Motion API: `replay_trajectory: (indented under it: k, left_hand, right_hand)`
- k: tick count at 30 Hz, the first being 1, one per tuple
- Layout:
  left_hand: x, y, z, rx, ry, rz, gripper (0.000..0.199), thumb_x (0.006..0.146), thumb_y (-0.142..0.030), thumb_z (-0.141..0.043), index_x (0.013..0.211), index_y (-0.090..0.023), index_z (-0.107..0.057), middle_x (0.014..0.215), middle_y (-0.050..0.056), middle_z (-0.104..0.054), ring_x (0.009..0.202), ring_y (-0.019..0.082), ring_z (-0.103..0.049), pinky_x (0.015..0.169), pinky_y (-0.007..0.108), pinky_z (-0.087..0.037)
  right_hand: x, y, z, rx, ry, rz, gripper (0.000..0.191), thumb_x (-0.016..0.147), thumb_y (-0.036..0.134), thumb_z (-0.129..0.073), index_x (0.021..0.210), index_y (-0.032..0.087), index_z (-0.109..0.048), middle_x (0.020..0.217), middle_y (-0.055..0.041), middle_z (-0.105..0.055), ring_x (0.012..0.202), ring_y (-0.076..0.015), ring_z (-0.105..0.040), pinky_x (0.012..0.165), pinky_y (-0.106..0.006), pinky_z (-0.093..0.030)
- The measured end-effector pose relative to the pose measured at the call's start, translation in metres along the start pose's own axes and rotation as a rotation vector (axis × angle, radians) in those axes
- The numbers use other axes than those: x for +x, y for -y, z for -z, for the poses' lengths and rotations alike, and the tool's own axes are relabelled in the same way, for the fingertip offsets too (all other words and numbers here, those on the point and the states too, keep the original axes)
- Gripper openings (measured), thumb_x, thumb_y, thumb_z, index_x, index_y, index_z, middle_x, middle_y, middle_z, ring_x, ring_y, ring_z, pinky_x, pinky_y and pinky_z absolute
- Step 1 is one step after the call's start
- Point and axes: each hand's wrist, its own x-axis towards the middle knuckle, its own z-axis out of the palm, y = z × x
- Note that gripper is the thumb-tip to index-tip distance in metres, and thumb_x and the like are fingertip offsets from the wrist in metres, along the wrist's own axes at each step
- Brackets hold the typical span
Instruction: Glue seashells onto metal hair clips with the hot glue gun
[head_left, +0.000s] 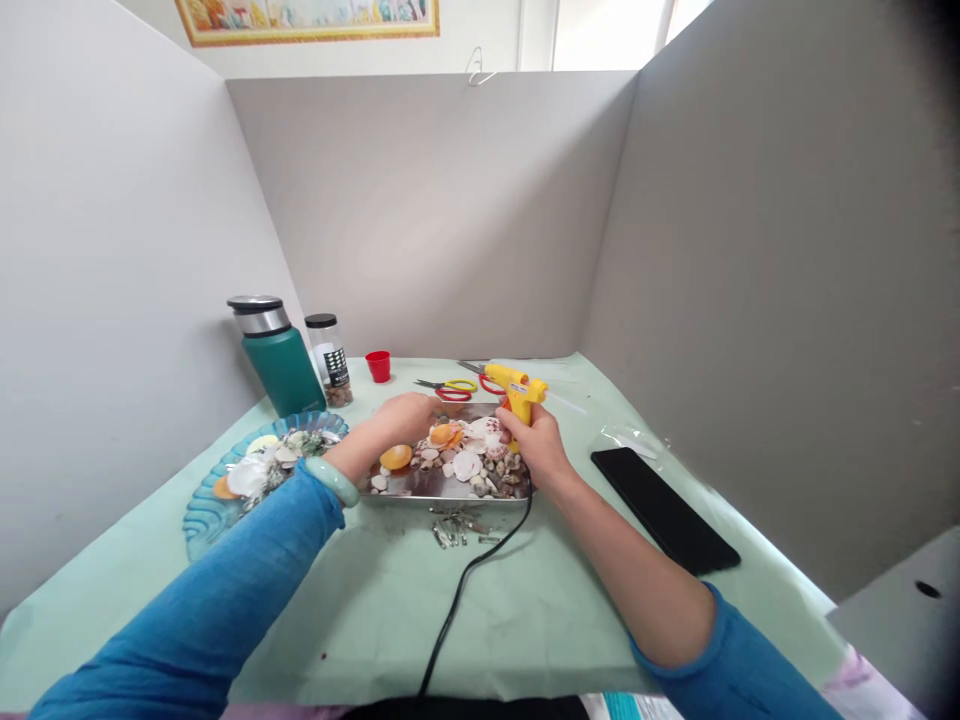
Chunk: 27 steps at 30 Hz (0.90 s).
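Note:
My right hand (538, 445) is wrapped round the handle of a yellow glue gun (517, 385), its nozzle pointing left and a clear glue stick jutting from its back. Under both hands lies a shallow metal tray (442, 497) of seashells and pebbles. Over the tray's left back part reaches my left hand (405, 417), palm down; its fingertips are hidden, so whether they pinch anything does not show. An orange shell (445, 435) and a white scallop shell (466, 465) lie in the tray.
At the left are a blue glass plate (201, 515) of shells, a green bottle (281, 365) and a jar (330, 360). Behind the tray are a red cup (379, 366) and scissors (454, 389). Metal clips (454, 527), a black cord (469, 570) and a black phone-like slab (664, 510) lie nearer.

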Motion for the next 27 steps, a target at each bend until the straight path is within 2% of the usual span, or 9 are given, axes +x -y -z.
replay_trajectory:
  k: [3, 5, 8, 11, 14, 18, 23, 25, 27]
  left_hand:
    - [-0.006, 0.011, 0.004, 0.119, 0.128, 0.096, 0.036, 0.076, -0.013, -0.051, 0.108, -0.011, -0.067, 0.104, 0.021, -0.067, 0.096, 0.031, -0.061, 0.079, 0.038, -0.046]
    - [-0.008, 0.014, 0.003, 0.099, 0.220, 0.134, 0.033, 0.071, -0.009, -0.056, 0.101, -0.008, -0.070, 0.098, 0.023, -0.068, 0.092, 0.033, -0.062, 0.078, 0.039, -0.047]
    - [-0.007, 0.014, -0.001, 0.016, 0.241, 0.158, 0.036, 0.073, -0.012, -0.056, 0.107, -0.009, -0.067, 0.095, 0.020, -0.069, 0.085, 0.028, -0.065, 0.075, 0.035, -0.050]
    - [-0.002, 0.015, -0.003, -0.326, 0.209, 0.113, 0.042, 0.083, -0.019, -0.047, 0.124, -0.018, -0.056, 0.102, 0.012, -0.069, 0.082, 0.018, -0.066, 0.070, 0.026, -0.051]
    - [0.005, 0.019, 0.000, -0.643, 0.148, 0.114, 0.041, 0.084, -0.018, -0.044, 0.124, -0.018, -0.053, 0.113, 0.011, -0.065, 0.081, 0.014, -0.067, 0.063, 0.020, -0.051]
    - [0.008, 0.022, 0.004, -0.521, 0.161, 0.255, 0.041, 0.078, -0.011, -0.046, 0.118, -0.010, -0.057, 0.106, 0.015, -0.066, 0.076, 0.017, -0.068, 0.056, 0.021, -0.051]
    - [0.006, 0.019, 0.001, -0.259, 0.260, 0.340, 0.042, 0.068, -0.008, -0.057, 0.108, -0.010, -0.064, 0.095, 0.017, -0.070, 0.069, 0.024, -0.068, 0.056, 0.026, -0.051]
    - [0.007, 0.020, 0.000, -0.340, 0.266, 0.310, 0.041, 0.071, -0.010, -0.055, 0.111, -0.011, -0.063, 0.100, 0.016, -0.069, 0.072, 0.022, -0.068, 0.057, 0.025, -0.052]
    - [0.010, 0.022, 0.001, -0.533, 0.233, 0.259, 0.042, 0.076, -0.011, -0.050, 0.117, -0.013, -0.059, 0.107, 0.014, -0.067, 0.079, 0.018, -0.068, 0.060, 0.021, -0.052]
  right_hand:
    - [0.000, -0.001, 0.000, -0.015, -0.001, -0.003, 0.030, 0.067, 0.035, -0.066, 0.088, 0.015, -0.058, 0.057, 0.0052, -0.051, 0.050, -0.0101, -0.047, 0.050, -0.023, -0.040]
    - [0.000, -0.002, 0.000, -0.018, 0.001, -0.005, 0.030, 0.067, 0.035, -0.066, 0.089, 0.015, -0.058, 0.058, 0.0048, -0.051, 0.051, -0.0101, -0.046, 0.050, -0.023, -0.040]
    - [0.001, -0.005, 0.001, -0.005, 0.010, 0.003, 0.029, 0.068, 0.034, -0.066, 0.089, 0.016, -0.058, 0.061, 0.0043, -0.052, 0.050, -0.0093, -0.046, 0.050, -0.023, -0.040]
    - [0.002, -0.006, 0.001, 0.006, 0.020, 0.008, 0.029, 0.068, 0.034, -0.066, 0.090, 0.016, -0.058, 0.063, 0.0040, -0.052, 0.050, -0.0090, -0.046, 0.049, -0.023, -0.040]
    - [0.002, -0.007, 0.001, 0.003, 0.024, 0.013, 0.031, 0.068, 0.035, -0.066, 0.091, 0.015, -0.059, 0.064, 0.0036, -0.052, 0.051, -0.0089, -0.046, 0.049, -0.022, -0.041]
    - [0.002, -0.007, 0.001, -0.019, 0.015, 0.012, 0.034, 0.067, 0.037, -0.067, 0.092, 0.015, -0.059, 0.063, 0.0031, -0.053, 0.050, -0.0089, -0.047, 0.049, -0.022, -0.040]
    - [0.003, -0.008, 0.002, -0.023, 0.017, 0.016, 0.034, 0.068, 0.037, -0.067, 0.092, 0.014, -0.059, 0.063, 0.0033, -0.053, 0.051, -0.0092, -0.047, 0.049, -0.022, -0.040]
    - [0.002, -0.008, 0.002, -0.027, 0.019, 0.015, 0.034, 0.068, 0.037, -0.066, 0.092, 0.015, -0.059, 0.063, 0.0035, -0.053, 0.051, -0.0094, -0.046, 0.049, -0.023, -0.041]
    - [0.002, -0.007, 0.002, -0.033, 0.023, 0.013, 0.033, 0.068, 0.036, -0.066, 0.092, 0.015, -0.059, 0.062, 0.0036, -0.053, 0.051, -0.0096, -0.047, 0.049, -0.023, -0.041]
